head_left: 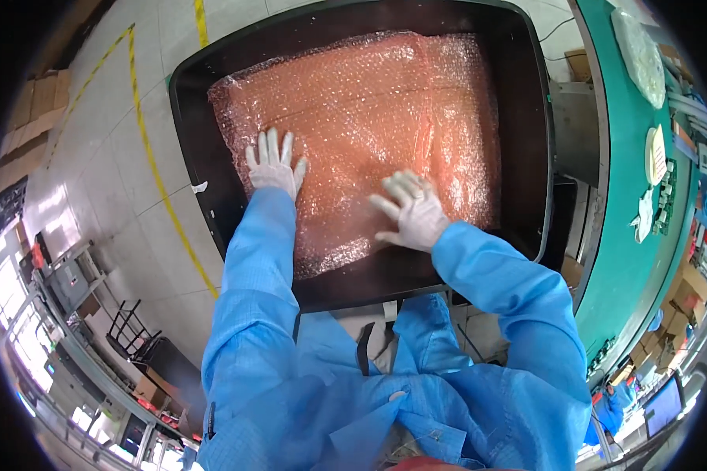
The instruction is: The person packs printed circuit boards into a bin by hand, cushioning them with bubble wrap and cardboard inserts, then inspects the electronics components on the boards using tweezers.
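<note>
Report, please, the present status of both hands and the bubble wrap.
Left hand open, on pink bubble wrap. Right hand open, on or just above it. Wrap spread inside black bin; no other object seen on top.

The bin (524, 141) is open above, its walls barring sideways passage. Free room lies over the wrap (353, 133) between the left hand (275, 169) and right hand (414, 213), and beyond both; a gap separates wrap and right wall.
</note>
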### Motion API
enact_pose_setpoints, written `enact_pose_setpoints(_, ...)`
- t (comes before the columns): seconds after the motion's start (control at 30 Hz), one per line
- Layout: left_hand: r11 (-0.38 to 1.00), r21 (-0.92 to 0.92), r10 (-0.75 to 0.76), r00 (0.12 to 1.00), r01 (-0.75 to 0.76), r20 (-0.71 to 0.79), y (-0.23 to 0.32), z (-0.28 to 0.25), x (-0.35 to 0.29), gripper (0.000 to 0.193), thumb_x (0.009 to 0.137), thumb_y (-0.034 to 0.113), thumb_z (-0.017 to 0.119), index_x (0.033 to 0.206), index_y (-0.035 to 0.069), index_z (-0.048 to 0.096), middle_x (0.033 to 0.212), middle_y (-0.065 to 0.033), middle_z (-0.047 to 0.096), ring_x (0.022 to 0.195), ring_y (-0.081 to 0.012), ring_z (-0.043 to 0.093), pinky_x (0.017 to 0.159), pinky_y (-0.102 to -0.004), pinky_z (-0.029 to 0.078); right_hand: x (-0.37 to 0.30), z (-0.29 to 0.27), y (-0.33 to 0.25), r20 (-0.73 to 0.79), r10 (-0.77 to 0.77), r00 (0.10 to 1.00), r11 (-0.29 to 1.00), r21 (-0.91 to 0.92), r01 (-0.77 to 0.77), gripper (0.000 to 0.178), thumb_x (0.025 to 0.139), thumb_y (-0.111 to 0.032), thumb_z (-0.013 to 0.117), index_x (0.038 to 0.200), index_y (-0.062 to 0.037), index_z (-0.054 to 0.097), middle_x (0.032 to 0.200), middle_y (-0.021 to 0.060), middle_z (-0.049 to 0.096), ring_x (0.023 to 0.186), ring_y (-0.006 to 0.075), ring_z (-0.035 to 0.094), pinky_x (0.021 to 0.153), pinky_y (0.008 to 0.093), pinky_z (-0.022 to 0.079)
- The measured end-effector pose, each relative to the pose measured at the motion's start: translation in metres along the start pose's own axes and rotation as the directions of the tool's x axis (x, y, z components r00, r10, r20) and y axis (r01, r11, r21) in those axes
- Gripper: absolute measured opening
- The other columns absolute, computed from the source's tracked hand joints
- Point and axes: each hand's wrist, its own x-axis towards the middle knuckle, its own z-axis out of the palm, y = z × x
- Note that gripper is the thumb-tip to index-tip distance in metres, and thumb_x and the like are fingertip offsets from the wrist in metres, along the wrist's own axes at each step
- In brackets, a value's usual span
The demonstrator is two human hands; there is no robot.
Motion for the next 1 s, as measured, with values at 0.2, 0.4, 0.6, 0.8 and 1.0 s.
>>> enact_pose_setpoints(0.2,0.995,-0.081,-0.053,0.99,0.064,0.133,0.0,0.0,-0.002,0.072,0.092,0.062,0.032,0.152,0.025,0.018,0.157,-0.0085,0.016,0.143,-0.0314,0.016,0.114,-0.0517,0.013,-0.026,0.009,0.061,0.156,0.262,0.952,0.942,-0.254,-0.218,0.081,0.079,-0.069,0.054,0.145,-0.0253,0.036,0.15,0.016,0.03,0.141,0.0383,0.021,0.115,0.0503,0.012)
enact_pose_setpoints(0.4,0.999,0.021,-0.038,0.999,0.038,0.024,-0.009,0.021,-0.008,0.068,0.093,0.06,0.032,0.151,0.026,0.023,0.157,-0.0123,0.015,0.145,-0.0292,0.012,0.116,-0.0483,0.009,-0.028,-0.026,0.025,0.217,0.344,0.914,0.939,-0.073,-0.336,0.073,0.086,-0.061,0.051,0.144,-0.0194,0.038,0.14,0.0114,0.046,0.127,0.0272,0.045,0.106,0.0431,0.035)
enact_pose_setpoints(0.6,0.981,-0.182,-0.079,0.995,0.065,-0.066,-0.015,0.002,0.002,0.066,0.092,0.055,0.038,0.149,0.023,0.026,0.155,-0.012,0.021,0.143,-0.0328,0.016,0.114,-0.0532,0.012,-0.024,0.004,0.03,0.192,-0.189,0.963,0.948,-0.221,0.23,0.071,0.078,-0.052,0.066,0.141,-0.0314,0.041,0.147,0.01,0.035,0.13,0.0308,0.04,0.101,0.0463,0.04)
enact_pose_setpoints(0.8,0.974,-0.226,-0.046,0.984,0.006,-0.174,-0.019,0.02,0.039,0.068,0.091,0.058,0.039,0.148,0.022,0.029,0.152,-0.0139,0.026,0.141,-0.0345,0.021,0.114,-0.0506,0.016,0.003,0.018,0.028,0.37,-0.117,0.922,0.97,-0.157,0.186,0.073,0.077,-0.05,0.068,0.142,-0.0289,0.042,0.148,0.0133,0.033,0.128,0.0329,0.041,0.093,0.0438,0.045)
enact_pose_setpoints(1.0,0.963,-0.252,-0.127,0.987,0.099,-0.101,-0.026,0.01,0.055,0.075,0.085,0.063,0.046,0.146,0.022,0.032,0.155,-0.0107,0.019,0.142,-0.0324,0.017,0.115,-0.0478,0.012,0.001,0.017,0.036,0.036,-0.13,0.991,0.978,-0.158,0.134,0.071,0.079,-0.062,0.059,0.14,-0.0284,0.043,0.144,0.0124,0.037,0.13,0.0329,0.038,0.101,0.0476,0.037)
